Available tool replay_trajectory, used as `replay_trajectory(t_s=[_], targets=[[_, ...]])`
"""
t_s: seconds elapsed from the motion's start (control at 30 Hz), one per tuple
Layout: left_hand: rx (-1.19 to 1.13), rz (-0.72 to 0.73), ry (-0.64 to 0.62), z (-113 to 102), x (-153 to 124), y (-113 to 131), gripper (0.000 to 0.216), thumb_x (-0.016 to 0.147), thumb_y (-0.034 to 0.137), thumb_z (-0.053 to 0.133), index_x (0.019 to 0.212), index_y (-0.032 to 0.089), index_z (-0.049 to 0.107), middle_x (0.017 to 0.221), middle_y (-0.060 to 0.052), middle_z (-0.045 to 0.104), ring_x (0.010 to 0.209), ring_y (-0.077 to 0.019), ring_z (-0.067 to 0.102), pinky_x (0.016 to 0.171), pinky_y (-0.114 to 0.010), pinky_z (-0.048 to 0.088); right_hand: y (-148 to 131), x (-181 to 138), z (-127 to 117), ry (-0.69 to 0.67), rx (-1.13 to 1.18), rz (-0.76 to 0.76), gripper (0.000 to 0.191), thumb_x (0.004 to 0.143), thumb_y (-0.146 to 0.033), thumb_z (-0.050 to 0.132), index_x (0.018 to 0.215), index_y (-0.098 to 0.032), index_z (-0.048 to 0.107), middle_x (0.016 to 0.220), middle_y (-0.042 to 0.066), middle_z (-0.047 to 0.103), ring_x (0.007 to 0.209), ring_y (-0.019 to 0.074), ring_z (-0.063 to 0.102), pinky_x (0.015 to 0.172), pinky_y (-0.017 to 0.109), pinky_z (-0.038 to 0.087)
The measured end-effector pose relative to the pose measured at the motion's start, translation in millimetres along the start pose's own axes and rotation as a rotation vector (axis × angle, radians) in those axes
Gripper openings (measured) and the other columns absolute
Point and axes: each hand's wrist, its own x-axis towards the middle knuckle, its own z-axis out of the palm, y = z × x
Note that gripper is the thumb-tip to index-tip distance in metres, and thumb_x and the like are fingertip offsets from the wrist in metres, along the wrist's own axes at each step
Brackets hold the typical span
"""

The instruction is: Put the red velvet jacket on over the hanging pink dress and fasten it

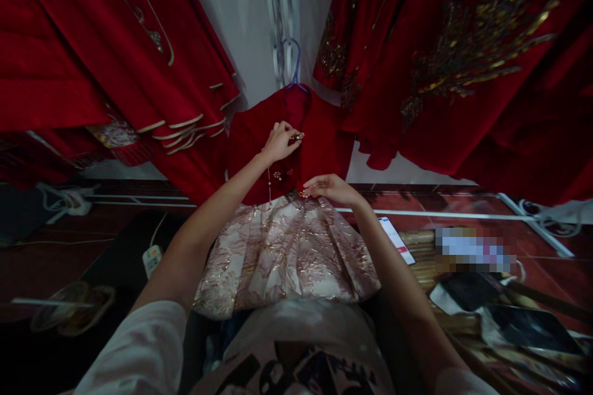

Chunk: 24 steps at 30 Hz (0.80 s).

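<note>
A small red garment top [324,142] hangs in front of me on a purple hanger [295,62], above a pale pink and gold brocade skirt [287,253]. High on the top's front, my left hand [280,142] pinches a small gold beaded ornament [299,136]. Lower down, at the waist, the fingertips of my right hand [331,188] close on a small red and gold ornament [304,194]; their exact grip is partly hidden. Between the hands, a flower-shaped ornament [277,175] shows on the red cloth. A thin beaded chain [269,182] dangles under my left wrist.
Red embroidered garments [185,74] hang at left, and others with gold sequins [491,31] at right. A white rack bar [440,216] runs low behind. A phone [397,241] lies on a bamboo surface [419,253]. At left are a power strip [152,260] and a plastic food container [88,311].
</note>
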Motion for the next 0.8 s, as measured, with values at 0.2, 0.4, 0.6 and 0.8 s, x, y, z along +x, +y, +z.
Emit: replay_trajectory(t_s=[0.2, 0.4, 0.6, 0.8], targets=[[-0.058, 0.048, 0.074, 2, -6, -7, 0.025, 0.088, 0.035, 0.05, 0.099, 0.019, 0.065, 0.103, -0.007, 0.058, 0.099, -0.0194, 0.05, 0.094, -0.039, 0.04, 1, -2, -5, 0.005, -0.001, 0.009, 0.027, 0.067, -0.03, 0.073, 0.09, -0.018, 0.069, 0.09, 0.006, 0.072, 0.081, 0.0144, 0.066, 0.081, 0.031, 0.051], [0.079, 0.147, 0.08, -8, -8, 2, 0.022, 0.089, 0.031, 0.048, 0.098, 0.017, 0.062, 0.106, -0.009, 0.061, 0.106, -0.0238, 0.049, 0.095, -0.045, 0.04, 3, -1, -3, 0.012, 0.012, 0.007, 0.026, 0.067, -0.029, 0.072, 0.091, -0.017, 0.069, 0.089, 0.005, 0.072, 0.078, 0.0127, 0.065, 0.076, 0.028, 0.05], [0.252, 0.323, 0.044, -12, -2, 6, 0.027, 0.088, 0.016, 0.041, 0.105, 0.018, 0.062, 0.087, -0.006, 0.065, 0.094, -0.0193, 0.056, 0.113, -0.053, 0.023, 4, 0, 1, 0.048, 0.039, 0.018, 0.026, 0.067, -0.027, 0.072, 0.092, -0.017, 0.07, 0.089, 0.006, 0.072, 0.078, 0.0132, 0.065, 0.074, 0.028, 0.05], [0.299, 0.373, 0.037, -11, -6, -2, 0.041, 0.082, 0.007, 0.041, 0.113, 0.023, 0.061, 0.081, -0.001, 0.067, 0.085, -0.0159, 0.059, 0.116, -0.056, 0.015, 3, 7, 19, 0.109, 0.014, -0.019, 0.029, 0.068, -0.029, 0.072, 0.093, -0.015, 0.069, 0.09, 0.008, 0.072, 0.076, 0.0136, 0.065, 0.07, 0.027, 0.049]])
